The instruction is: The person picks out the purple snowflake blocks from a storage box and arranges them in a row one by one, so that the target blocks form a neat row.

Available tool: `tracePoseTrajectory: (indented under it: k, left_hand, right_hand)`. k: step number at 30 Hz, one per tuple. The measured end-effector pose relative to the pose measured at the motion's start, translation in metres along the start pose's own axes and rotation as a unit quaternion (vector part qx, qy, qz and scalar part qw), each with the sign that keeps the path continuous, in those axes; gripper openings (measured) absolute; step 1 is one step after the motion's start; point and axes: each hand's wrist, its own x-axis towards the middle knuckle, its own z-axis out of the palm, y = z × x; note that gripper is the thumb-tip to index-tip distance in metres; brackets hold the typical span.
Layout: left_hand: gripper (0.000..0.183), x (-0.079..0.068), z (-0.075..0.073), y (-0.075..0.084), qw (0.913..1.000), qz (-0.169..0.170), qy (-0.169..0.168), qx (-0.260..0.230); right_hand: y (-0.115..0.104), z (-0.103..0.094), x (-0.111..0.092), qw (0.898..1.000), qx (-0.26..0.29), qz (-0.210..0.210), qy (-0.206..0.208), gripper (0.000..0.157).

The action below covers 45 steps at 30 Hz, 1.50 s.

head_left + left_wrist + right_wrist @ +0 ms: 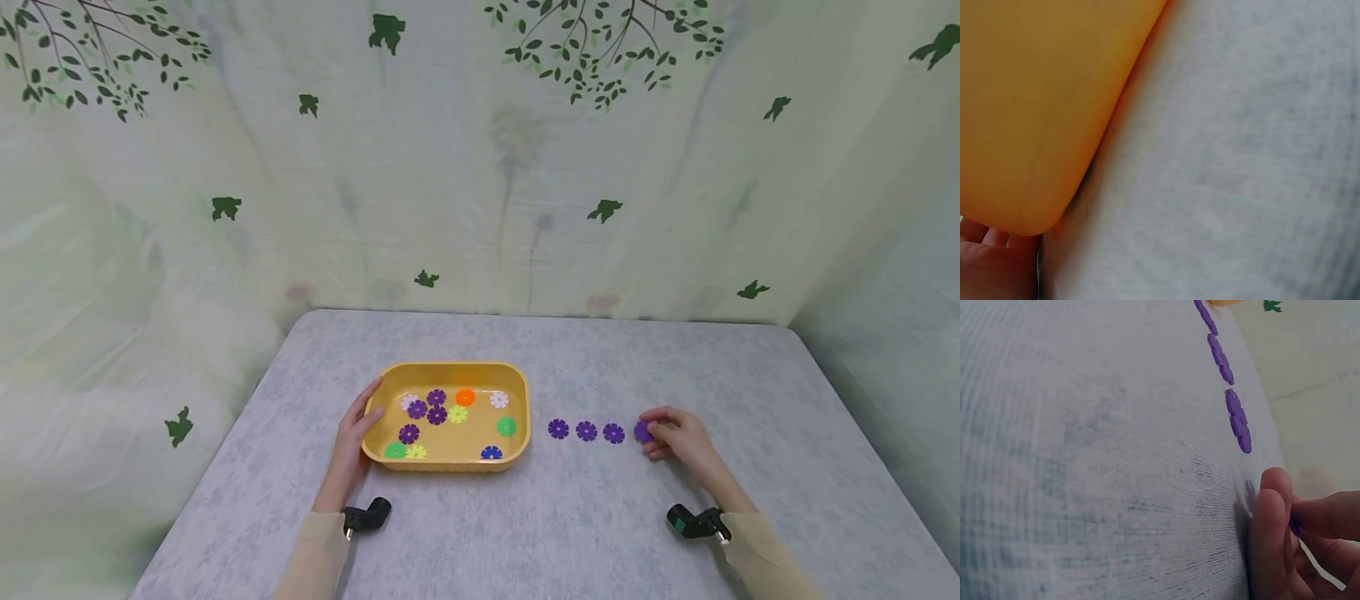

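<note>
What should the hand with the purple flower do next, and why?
I'd say the right hand should set its purple flower down on the table and let go. It pinches that flower at the end of a row of three purple flowers, roughly in line with them, so that looks like a good spot to leave it.

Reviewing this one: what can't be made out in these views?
Held purple piece: right wrist view, mostly hidden by the right hand.
Blue piece: head view, lower part hidden by the yellow tray.
Left hand: left wrist view, cut off at the lower left corner.
</note>
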Motion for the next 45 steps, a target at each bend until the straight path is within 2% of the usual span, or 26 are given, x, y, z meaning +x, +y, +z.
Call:
tracePoseTrajectory:
  k: [5, 9, 15, 21, 25, 32, 37, 45]
  left_hand:
    - [0.048, 0.000, 0.001, 0.000, 1.0000, 0.000, 0.004, 0.004]
    - [0.048, -0.001, 0.001, 0.000, 1.0000, -0.001, 0.006, 0.004]
    - [0.048, -0.001, 0.001, 0.001, 1.0000, 0.000, 0.001, 0.002]
    - [0.048, 0.000, 0.001, 0.001, 1.0000, -0.005, 0.006, 0.003]
    - [0.049, 0.000, 0.002, 0.001, 0.9999, -0.006, 0.012, 0.005]
    - [0.048, 0.000, 0.002, 0.001, 0.9999, 0.000, 0.015, 0.001]
    - [0.048, 0.000, 0.001, 0.001, 0.9999, -0.003, 0.013, 0.001]
    - [0.048, 0.000, 0.001, 0.001, 0.9999, -0.003, 0.013, 0.001]
  right_hand:
    - [0.001, 0.006, -0.001, 0.998, -0.066, 0.010, 0.020, 0.025]
    - [-0.003, 0.007, -0.001, 0.996, -0.085, 0.002, 0.031, 0.024]
    - [-0.021, 0.010, 0.006, 0.999, -0.032, -0.019, 0.020, 0.031]
    - [-0.049, 0.030, 0.017, 0.998, 0.040, -0.036, -0.013, 0.035]
    - [-0.069, 0.054, 0.026, 0.996, 0.068, -0.049, -0.041, 0.035]
    - [-0.105, 0.112, 0.039, 0.987, 0.112, -0.054, -0.105, 0.032]
    - [-0.122, 0.154, 0.045, 0.977, 0.133, -0.026, -0.166, 0.034]
    - [-0.126, 0.209, 0.053, 0.966, 0.139, 0.021, -0.216, 0.037]
